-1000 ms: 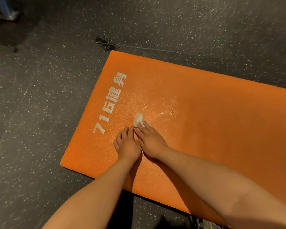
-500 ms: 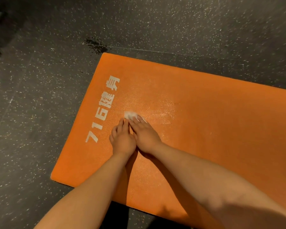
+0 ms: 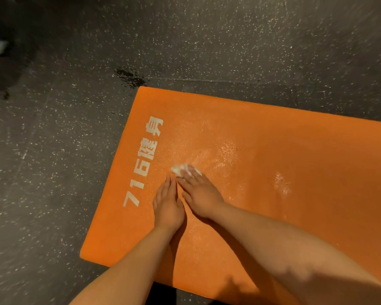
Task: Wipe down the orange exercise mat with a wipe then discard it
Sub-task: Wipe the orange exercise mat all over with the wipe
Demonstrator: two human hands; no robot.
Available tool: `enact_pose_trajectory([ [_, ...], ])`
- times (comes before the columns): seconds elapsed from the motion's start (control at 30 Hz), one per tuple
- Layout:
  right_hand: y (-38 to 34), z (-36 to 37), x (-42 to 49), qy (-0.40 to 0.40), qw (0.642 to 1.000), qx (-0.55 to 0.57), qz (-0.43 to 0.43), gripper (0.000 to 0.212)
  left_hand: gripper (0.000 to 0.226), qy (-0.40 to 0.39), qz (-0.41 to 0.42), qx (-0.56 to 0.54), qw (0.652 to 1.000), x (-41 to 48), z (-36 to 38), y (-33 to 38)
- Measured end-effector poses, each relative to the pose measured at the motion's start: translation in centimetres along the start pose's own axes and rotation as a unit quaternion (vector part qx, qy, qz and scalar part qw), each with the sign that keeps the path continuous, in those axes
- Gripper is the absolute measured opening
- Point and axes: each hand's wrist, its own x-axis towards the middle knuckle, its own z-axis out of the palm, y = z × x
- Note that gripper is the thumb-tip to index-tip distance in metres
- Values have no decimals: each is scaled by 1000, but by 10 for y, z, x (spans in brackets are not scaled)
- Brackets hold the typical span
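Looking down from my head, the orange mat (image 3: 273, 139) lies on the dark speckled floor (image 3: 53, 161), with white lettering (image 3: 144, 164) along its left short edge. My right hand (image 3: 201, 194) is flat, its straight fingers pressing a small crumpled white wipe (image 3: 179, 169) onto the mat just beside the lettering. My left hand (image 3: 167, 205) rests flat on the mat against the right one, fingers straight and together, holding nothing. A wet sheen (image 3: 227, 150) covers the mat beyond the wipe.

White wipe (image 3: 178, 169) half hidden under right hand (image 3: 201, 194), mat (image 3: 306, 164) cut off at right edge
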Motion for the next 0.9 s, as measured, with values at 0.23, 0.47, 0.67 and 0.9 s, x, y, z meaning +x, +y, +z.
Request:
enact_pose_trajectory([
  [0.23, 19, -15, -23, 21, 985, 7, 170, 59, 61, 0, 13, 113, 994, -23, 3, -8],
  [0.47, -39, 38, -94, -61, 998, 18, -2, 55, 54, 23, -72, 68, 995, -101, 30, -18],
  [0.67, -28, 36, -115, -78, 995, -38, 39, 56, 53, 19, -96, 72, 993, -154, 34, -38],
  [0.9, -78, 64, -148, -151, 988, 0, -16, 58, 58, -8, -63, -13, 998, -178, 35, -54],
])
